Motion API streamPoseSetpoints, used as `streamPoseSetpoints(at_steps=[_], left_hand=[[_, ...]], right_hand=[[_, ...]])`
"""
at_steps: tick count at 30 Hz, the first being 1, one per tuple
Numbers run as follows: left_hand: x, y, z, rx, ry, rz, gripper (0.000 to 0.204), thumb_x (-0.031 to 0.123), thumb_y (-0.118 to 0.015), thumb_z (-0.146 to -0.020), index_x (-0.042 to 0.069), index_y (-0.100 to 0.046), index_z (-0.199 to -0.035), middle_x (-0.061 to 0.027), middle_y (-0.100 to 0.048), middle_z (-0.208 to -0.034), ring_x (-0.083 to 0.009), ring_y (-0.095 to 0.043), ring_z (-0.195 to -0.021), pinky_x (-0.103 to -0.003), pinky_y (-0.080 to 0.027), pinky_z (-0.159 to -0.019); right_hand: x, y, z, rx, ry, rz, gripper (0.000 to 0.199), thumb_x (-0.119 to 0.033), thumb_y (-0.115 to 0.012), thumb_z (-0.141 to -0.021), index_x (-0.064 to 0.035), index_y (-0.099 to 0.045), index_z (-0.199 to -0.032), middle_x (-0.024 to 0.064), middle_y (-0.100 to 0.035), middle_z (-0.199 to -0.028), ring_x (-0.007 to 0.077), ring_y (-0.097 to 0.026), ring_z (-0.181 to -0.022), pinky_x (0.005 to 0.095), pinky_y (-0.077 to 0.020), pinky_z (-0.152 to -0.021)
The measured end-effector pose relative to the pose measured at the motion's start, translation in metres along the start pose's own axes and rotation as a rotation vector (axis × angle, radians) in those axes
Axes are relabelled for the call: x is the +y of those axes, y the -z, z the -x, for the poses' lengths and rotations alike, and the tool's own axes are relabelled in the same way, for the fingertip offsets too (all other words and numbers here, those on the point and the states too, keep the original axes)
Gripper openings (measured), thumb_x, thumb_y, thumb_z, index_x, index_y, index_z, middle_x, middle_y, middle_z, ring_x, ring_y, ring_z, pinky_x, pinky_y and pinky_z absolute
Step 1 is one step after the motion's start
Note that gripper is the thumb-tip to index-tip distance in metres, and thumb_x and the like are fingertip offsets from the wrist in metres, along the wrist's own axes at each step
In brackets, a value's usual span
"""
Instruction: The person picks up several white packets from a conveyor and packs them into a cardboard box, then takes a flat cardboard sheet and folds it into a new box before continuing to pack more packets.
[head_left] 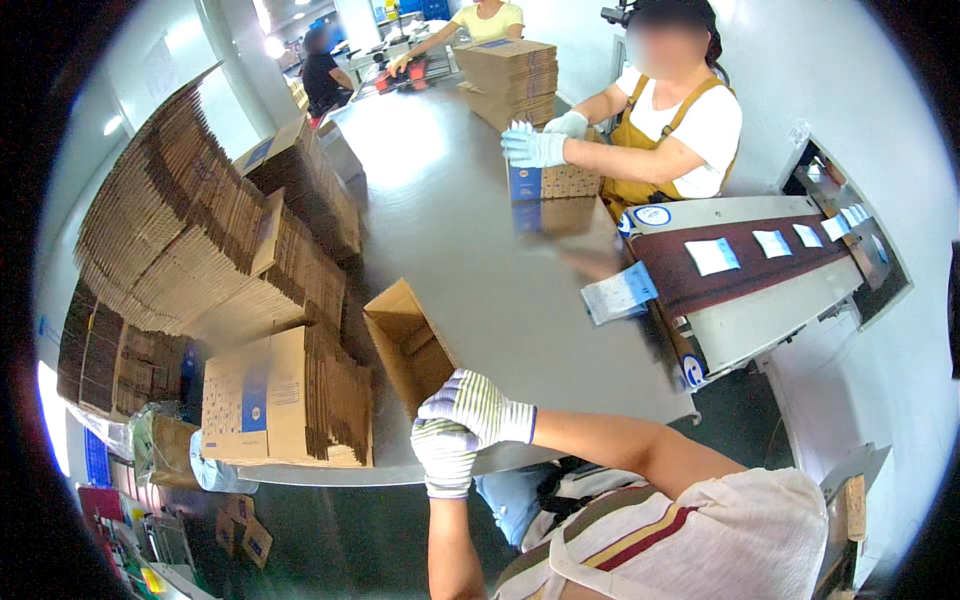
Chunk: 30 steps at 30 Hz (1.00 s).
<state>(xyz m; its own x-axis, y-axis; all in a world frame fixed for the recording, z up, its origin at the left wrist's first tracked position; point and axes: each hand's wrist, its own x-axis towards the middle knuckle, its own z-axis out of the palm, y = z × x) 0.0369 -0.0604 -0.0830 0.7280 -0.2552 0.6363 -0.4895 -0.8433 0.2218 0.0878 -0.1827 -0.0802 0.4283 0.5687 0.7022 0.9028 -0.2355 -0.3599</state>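
An unfolded cardboard box (412, 345) stands at the table's near edge, its open top showing the brown inside. Both of my hands wear striped white gloves and meet at the box's near end. My right hand (478, 408) is closed over the box's near edge, with its forearm coming in from the right. Just below it, my left hand (443, 452) is closed against the same end, partly covered by the right. Most of the fingertips are hidden, and so are the flaps they hold.
Tall stacks of flattened cartons (285, 395) line the left side of the metal table (480, 290). Across it, a gloved co-worker (670, 140) handles another box (570, 183). On the right, a conveyor belt (745, 285) carries white-and-blue packets, with one packet (620, 292) at its end.
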Motion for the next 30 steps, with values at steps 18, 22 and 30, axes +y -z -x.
streamPoseSetpoints(at_steps=[18,22,30], left_hand=[[0.016,-0.001,0.001,0.046,0.229,0.025,0.017,0.016,-0.065,-0.072,0.006,-0.059,-0.084,-0.0086,-0.061,-0.077,-0.0260,-0.061,-0.073,-0.032,-0.048,-0.070],[0.018,-0.008,0.003,0.031,0.369,0.190,0.017,0.016,-0.064,-0.075,0.005,-0.056,-0.085,-0.0069,-0.060,-0.077,-0.0224,-0.060,-0.073,-0.030,-0.047,-0.071],[0.024,0.004,-0.014,-0.206,0.041,-0.474,0.026,0.021,-0.068,-0.072,0.006,-0.061,-0.092,-0.0093,-0.063,-0.080,-0.0258,-0.062,-0.073,-0.033,-0.049,-0.069]], right_hand=[[0.002,0.010,-0.007,-0.115,-0.022,-0.081,0.045,-0.035,-0.067,-0.064,-0.0098,-0.058,-0.100,0.0067,-0.061,-0.086,0.0254,-0.058,-0.080,0.0399,-0.0414,-0.075],[0.005,0.011,-0.005,-0.103,-0.016,-0.086,0.040,-0.032,-0.065,-0.067,-0.0093,-0.058,-0.099,0.0071,-0.060,-0.087,0.0257,-0.058,-0.081,0.0395,-0.0414,-0.076],[0.003,0.029,-0.006,-0.017,-0.023,-0.235,0.039,-0.032,-0.064,-0.070,-0.0101,-0.059,-0.102,0.0084,-0.061,-0.098,0.0265,-0.059,-0.091,0.0402,-0.0427,-0.082]])
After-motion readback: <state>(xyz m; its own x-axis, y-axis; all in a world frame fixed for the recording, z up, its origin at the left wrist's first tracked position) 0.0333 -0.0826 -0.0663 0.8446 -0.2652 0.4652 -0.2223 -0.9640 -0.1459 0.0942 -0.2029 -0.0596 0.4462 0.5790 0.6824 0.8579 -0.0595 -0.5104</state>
